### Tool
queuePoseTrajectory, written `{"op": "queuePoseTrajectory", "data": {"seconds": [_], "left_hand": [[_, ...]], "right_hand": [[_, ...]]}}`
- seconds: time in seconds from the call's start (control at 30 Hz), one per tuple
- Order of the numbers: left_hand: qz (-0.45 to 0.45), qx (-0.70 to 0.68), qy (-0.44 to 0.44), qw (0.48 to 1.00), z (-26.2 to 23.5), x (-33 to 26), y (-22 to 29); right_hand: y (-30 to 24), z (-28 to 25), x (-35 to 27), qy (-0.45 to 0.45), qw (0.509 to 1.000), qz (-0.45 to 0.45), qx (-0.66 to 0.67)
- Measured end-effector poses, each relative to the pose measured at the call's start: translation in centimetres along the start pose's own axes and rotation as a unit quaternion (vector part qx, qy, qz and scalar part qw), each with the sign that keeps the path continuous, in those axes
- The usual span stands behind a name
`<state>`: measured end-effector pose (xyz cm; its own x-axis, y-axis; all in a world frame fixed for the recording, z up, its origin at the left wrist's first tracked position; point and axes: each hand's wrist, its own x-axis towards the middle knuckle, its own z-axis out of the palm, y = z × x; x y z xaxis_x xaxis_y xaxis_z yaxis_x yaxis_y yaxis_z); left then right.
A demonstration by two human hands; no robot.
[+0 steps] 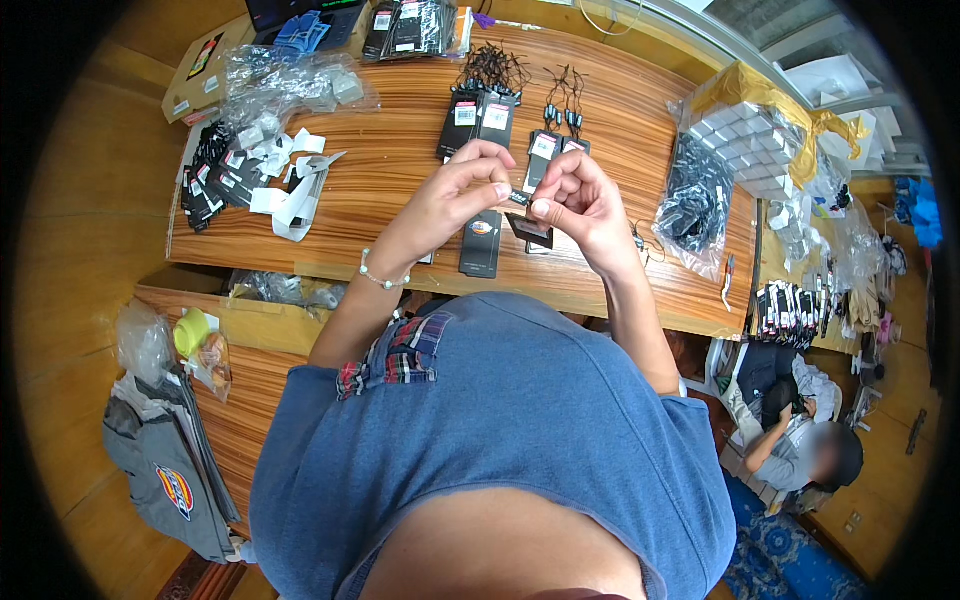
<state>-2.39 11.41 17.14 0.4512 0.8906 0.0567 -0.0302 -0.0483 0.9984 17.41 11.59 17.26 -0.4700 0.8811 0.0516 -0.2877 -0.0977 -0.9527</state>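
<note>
Above the wooden table, my left hand (452, 200) pinches the end of a small black cord piece (519, 198) between thumb and fingertips. Close beside it, my right hand (588, 208) has its thumb and fingers closed on the upper part of a small dark hang tag (531, 232), which hangs tilted below the fingertips. Under the hands, a black hang tag (480, 250) lies flat on the table. Just beyond them sit stacked black tags with white labels (463, 118), their black cords (492, 72) bunched at the far end. More labelled tags (544, 147) lie to the right of that stack.
Striped wooden table (390, 100) spreads around. At left are white paper strips (297, 205), black tags (208, 200) and clear plastic bags (290, 85). At right lie a bag of black cords (690, 205), a wrapped block of small boxes (745, 130) and snips (728, 280). Another person (800, 455) sits lower right.
</note>
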Motion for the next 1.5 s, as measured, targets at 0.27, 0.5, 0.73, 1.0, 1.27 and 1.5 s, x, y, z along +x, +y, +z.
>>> {"op": "queuePoseTrajectory", "data": {"seconds": [0.27, 0.5, 0.73, 1.0, 1.27, 1.5], "left_hand": [[-0.004, -0.061, -0.021, 0.998, -0.3, -0.3, -0.7], [0.008, -0.057, -0.043, 0.997, 0.0, -0.3, -0.6], [-0.018, -0.070, -0.049, 0.996, 0.2, -0.6, -0.6], [-0.003, -0.063, -0.054, 0.997, 0.3, -0.7, -0.3], [0.048, 0.095, -0.009, 0.994, 0.7, -0.5, -0.7], [0.150, 0.211, 0.053, 0.964, 2.2, 0.9, -2.6]], "right_hand": [[0.7, 0.0, 0.1, -0.023, 0.999, 0.002, 0.023], [0.7, 0.2, -0.1, -0.034, 0.999, 0.019, 0.033], [0.5, 0.1, -0.5, -0.051, 0.996, 0.036, 0.057], [1.2, 0.2, -0.8, -0.058, 0.995, 0.035, 0.067], [0.6, 0.3, -0.8, -0.048, 0.996, 0.057, 0.053], [2.3, -2.4, -1.0, -0.022, 0.994, 0.069, 0.087]]}}
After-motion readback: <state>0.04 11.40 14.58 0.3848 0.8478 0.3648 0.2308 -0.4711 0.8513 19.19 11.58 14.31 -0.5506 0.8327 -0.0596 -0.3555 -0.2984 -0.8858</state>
